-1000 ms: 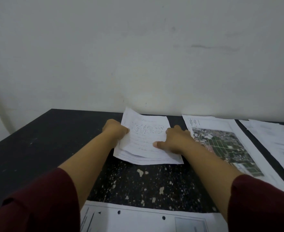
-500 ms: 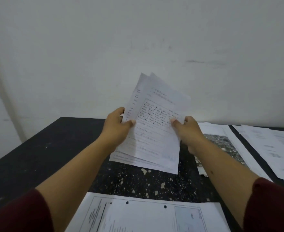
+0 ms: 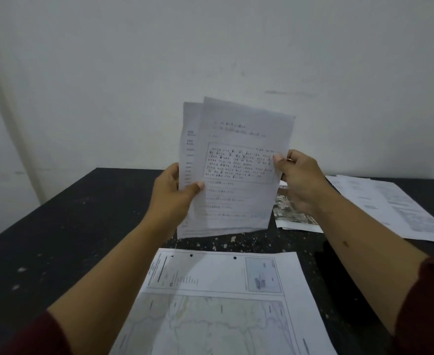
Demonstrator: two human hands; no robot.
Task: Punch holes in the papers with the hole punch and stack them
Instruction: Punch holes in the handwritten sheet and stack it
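Held upright above the black table (image 3: 70, 226), near centre frame: a sheaf of papers (image 3: 236, 165), sheets fanned slightly, print too blurred to read. Left hand (image 3: 171, 196) pinching the 9 o'clock edge, thumb in front, fingers hidden behind. Right hand (image 3: 300, 180) gripping the 3 o'clock edge, partly covering an aerial-photo sheet (image 3: 290, 216). At 6 o'clock, flat, a punched map sheet (image 3: 218, 303), cropped by the frame. At 3 o'clock, more loose sheets (image 3: 395, 208). Hole punch nowhere visible.

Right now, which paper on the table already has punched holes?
The map sheet nearest the person: two holes along its far edge; none show on the others.
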